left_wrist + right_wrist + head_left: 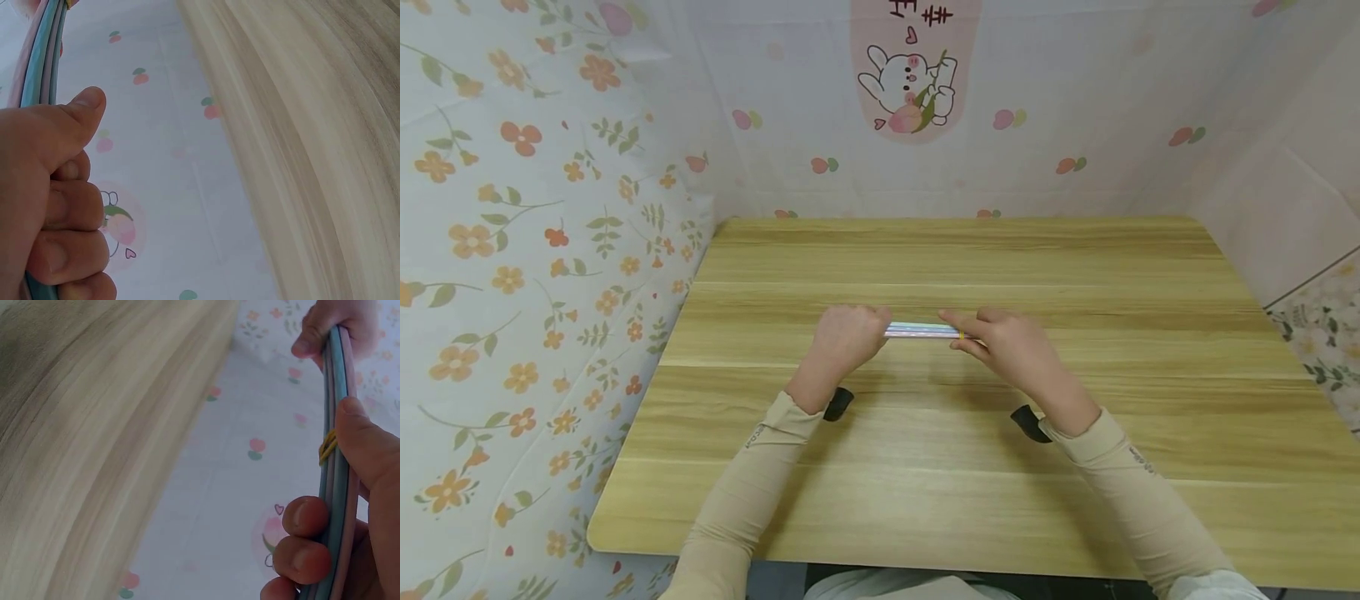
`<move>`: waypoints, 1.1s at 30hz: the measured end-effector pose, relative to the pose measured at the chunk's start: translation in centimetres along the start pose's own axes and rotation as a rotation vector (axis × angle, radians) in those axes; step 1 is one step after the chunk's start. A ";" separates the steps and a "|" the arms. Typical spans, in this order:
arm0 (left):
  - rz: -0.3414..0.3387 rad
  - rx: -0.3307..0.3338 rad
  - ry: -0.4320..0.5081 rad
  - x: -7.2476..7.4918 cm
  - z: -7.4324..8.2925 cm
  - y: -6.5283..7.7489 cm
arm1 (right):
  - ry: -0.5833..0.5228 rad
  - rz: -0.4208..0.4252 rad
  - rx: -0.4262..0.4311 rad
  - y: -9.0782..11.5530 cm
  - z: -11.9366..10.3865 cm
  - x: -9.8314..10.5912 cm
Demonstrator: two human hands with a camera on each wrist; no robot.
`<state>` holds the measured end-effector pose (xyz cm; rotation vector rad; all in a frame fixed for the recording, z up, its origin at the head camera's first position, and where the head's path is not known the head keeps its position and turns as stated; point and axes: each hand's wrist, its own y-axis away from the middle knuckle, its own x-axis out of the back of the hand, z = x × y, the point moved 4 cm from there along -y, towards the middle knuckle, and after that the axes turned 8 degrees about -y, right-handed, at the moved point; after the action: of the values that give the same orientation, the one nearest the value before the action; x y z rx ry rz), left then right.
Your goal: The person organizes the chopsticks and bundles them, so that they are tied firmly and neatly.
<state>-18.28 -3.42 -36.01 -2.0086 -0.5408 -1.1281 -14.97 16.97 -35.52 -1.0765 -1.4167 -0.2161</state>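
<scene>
A bundle of thin, straight pastel sticks [917,330] in pink, light blue and greyish lilac is held level above the table. A yellow rubber band [327,447] is wound around it near the right hand. My left hand [850,333] grips one end, its fingers curled round the sticks, as the left wrist view shows with the bundle [39,62] rising out of the fist. At the other end my right hand [1018,346] holds the bundle between thumb and curled fingers, the thumb lying close to the band. Both outer ends are hidden by the hands in the head view.
Below the hands spreads a wood-grain table [925,475]. A white cloth with fruit prints and a rabbit drawing [910,92] hangs behind it. To the left is a flower-patterned cloth [520,333]. Black straps or mounts [838,404] show under both wrists.
</scene>
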 end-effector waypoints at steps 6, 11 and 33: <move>-0.013 0.005 0.001 0.2 0.3 -0.1 | 0.028 0.025 0.009 0.3 0.0 -0.1; -0.023 0.007 0.010 0.6 0.5 -0.3 | -0.060 0.010 -0.018 0.6 0.5 0.5; -0.022 0.000 -0.016 0.5 0.3 -0.4 | -0.183 -0.173 -0.075 -0.3 0.2 1.7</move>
<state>-18.06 -2.94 -35.52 -2.0175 -0.5719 -1.1263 -14.98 17.72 -33.94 -1.0557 -1.6797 -0.3038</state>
